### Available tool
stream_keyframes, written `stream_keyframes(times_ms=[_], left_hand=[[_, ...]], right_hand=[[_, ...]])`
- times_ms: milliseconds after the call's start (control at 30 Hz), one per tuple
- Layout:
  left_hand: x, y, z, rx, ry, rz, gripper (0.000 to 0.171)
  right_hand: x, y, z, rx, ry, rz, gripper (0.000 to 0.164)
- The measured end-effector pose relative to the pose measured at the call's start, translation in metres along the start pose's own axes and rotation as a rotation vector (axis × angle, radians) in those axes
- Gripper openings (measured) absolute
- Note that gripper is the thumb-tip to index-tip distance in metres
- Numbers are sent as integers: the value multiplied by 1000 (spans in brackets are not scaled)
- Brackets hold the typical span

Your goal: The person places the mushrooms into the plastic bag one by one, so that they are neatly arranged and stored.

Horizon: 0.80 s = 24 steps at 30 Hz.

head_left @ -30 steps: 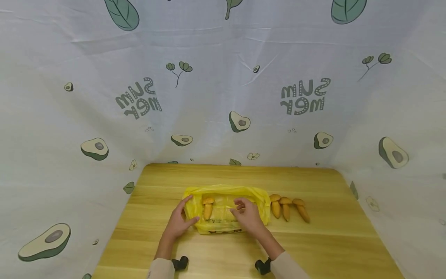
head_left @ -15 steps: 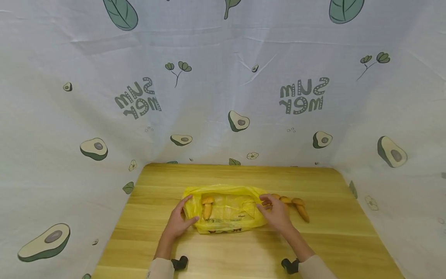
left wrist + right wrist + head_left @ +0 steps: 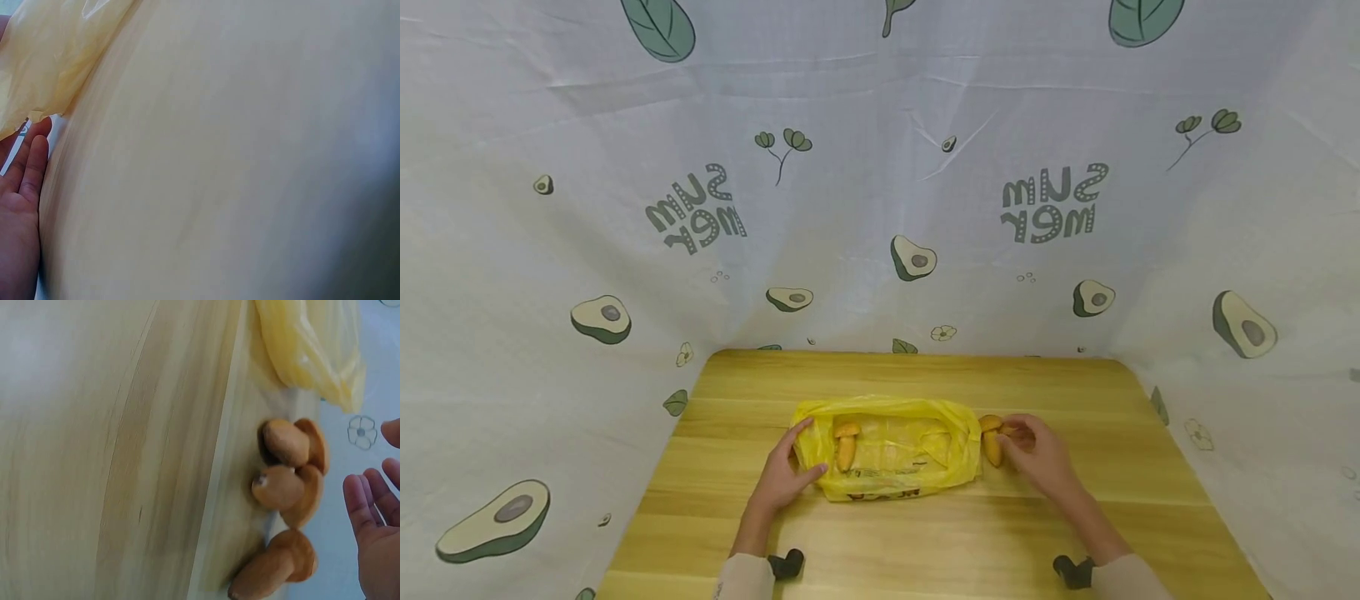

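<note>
A yellow plastic bag (image 3: 880,487) lies with its mouth spread wide. One orange-brown mushroom (image 3: 846,450) rests inside its left part. My left hand (image 3: 780,481) touches the bag's left end, fingers fairly straight and thumb at the near rim. In the left wrist view, fingers (image 3: 34,169) extend beside the bag (image 3: 56,56). To the bag's right, my right hand (image 3: 1041,458) is over the mushroom row, with the leftmost mushroom (image 3: 992,442) showing and the others mostly hidden. The right wrist view shows three mushrooms (image 3: 278,487) on the table, apart from the relaxed fingers.
All of this lies on a wood-grain table (image 3: 880,550) with rounded far corners. White cloth (image 3: 850,208) printed with avocados and leaves hangs behind and at both sides. Small black devices (image 3: 1073,572) sit at the wrists.
My right hand has moved right, from above the bag's opening to the mushrooms beside it. The left hand stays at the bag's left end, and the mushroom in the bag has not moved.
</note>
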State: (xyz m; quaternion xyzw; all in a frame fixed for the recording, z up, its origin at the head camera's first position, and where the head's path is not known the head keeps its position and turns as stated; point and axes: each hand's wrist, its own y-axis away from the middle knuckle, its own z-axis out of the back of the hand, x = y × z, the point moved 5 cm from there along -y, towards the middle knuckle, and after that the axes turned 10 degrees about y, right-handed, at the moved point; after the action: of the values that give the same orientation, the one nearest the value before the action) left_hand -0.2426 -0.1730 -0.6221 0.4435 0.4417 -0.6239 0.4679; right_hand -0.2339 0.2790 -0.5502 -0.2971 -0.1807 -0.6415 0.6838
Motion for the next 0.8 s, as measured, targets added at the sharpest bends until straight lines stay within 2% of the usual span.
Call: stream_keyframes(times_ms=[200, 433, 667, 800], left_hand=[[2, -1, 0, -1, 10, 9, 85], [1, 0, 0, -7, 18, 15, 84], [0, 1, 2, -9, 39, 34, 85], [1, 1, 1, -8, 43, 44, 85]], right_hand=[[-13, 8, 16, -9, 33, -20, 44], [-35, 11, 28, -59, 89, 7, 42], [-54, 18, 37, -10, 116, -84, 49], [-62, 21, 40, -25, 124, -83, 49]])
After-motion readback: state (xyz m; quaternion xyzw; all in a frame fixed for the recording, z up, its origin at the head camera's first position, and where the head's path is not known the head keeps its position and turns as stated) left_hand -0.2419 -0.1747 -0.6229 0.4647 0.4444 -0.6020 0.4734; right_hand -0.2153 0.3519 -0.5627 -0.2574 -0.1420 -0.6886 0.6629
